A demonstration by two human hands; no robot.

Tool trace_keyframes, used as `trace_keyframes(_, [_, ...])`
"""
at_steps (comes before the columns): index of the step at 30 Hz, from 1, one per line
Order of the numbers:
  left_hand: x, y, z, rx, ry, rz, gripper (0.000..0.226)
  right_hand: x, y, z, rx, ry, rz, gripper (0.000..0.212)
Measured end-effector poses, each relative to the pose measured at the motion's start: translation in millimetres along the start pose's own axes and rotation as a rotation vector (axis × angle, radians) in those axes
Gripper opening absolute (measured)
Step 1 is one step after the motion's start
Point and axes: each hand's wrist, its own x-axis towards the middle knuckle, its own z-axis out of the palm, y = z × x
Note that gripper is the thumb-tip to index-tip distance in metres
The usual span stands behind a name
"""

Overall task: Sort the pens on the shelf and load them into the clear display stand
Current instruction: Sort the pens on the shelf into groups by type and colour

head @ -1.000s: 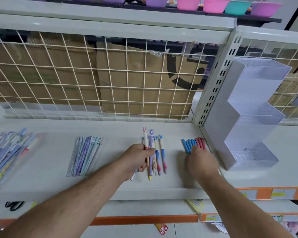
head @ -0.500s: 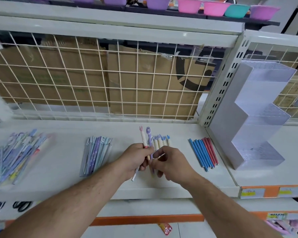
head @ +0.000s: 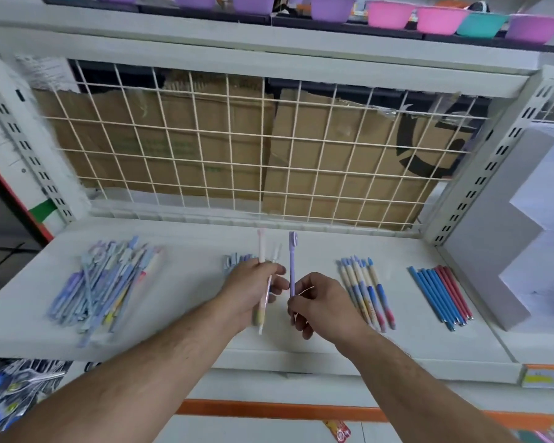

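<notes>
My left hand (head: 250, 289) grips a pale pink pen (head: 262, 251), with a second thin white pen beside it, both upright above the white shelf (head: 192, 302). My right hand (head: 320, 302) pinches a purple pen (head: 291, 263) by its lower end. A mixed pile of blue and lilac pens (head: 106, 282) lies at the left. A small bundle (head: 237, 259) shows behind my left hand. Cream-and-blue pens (head: 370, 292) lie right of my hands, then blue and red slim pens (head: 442, 294). The clear display stand (head: 538, 238) is at the far right, partly cut off.
A wire grid (head: 237, 155) with cardboard behind it backs the shelf. A perforated upright post (head: 483, 174) divides the shelf from the stand's bay. Coloured bowls (head: 387, 14) line the shelf above. Packaged goods (head: 10, 391) hang below left.
My right hand left the blue and red pens, came to the middle group and lifted the purple pen. Both hands now hold pens clear of the shelf. The view has shifted left.
</notes>
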Motion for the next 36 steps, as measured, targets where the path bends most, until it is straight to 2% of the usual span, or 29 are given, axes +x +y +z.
trace_keyframes(3, [3.8,3.7,-24.0,-0.069,0.034,-0.025,0.014,3.9,-5.9,22.0,-0.003,-0.002,0.019,0.015])
trace_keyframes(10, [15.9,-8.0,-79.1,0.101,0.122,-0.01,0.009,14.5,-12.6,63.6,-0.144,0.022,0.075,0.012])
trace_keyframes(16, [24.9,-16.0,-109.0,0.175,0.15,0.011,0.018,25.8,-13.5,88.0,-0.207,0.093,0.113,0.01])
trace_keyframes(22, [28.7,-16.0,-113.7,0.145,0.087,-0.001,0.011,28.0,-12.8,94.1,-0.321,0.201,0.066,0.003])
trace_keyframes(25, [27.0,-12.8,-107.0,0.173,0.08,0.047,0.012,20.9,-17.4,97.7,-0.213,0.095,0.06,0.011])
trace_keyframes(29, [25.7,-11.0,-96.8,0.119,0.021,0.044,0.025,15.1,-21.6,100.5,-0.174,-0.021,0.05,0.008])
trace_keyframes(33, [26.1,-6.0,-90.1,0.105,0.047,-0.008,0.014,22.0,-22.1,96.5,-0.198,0.078,0.068,0.011])
trace_keyframes(36, [26.0,-1.2,-87.7,0.005,0.065,-0.082,0.019,28.7,-21.1,92.2,-0.273,0.146,0.066,0.01])
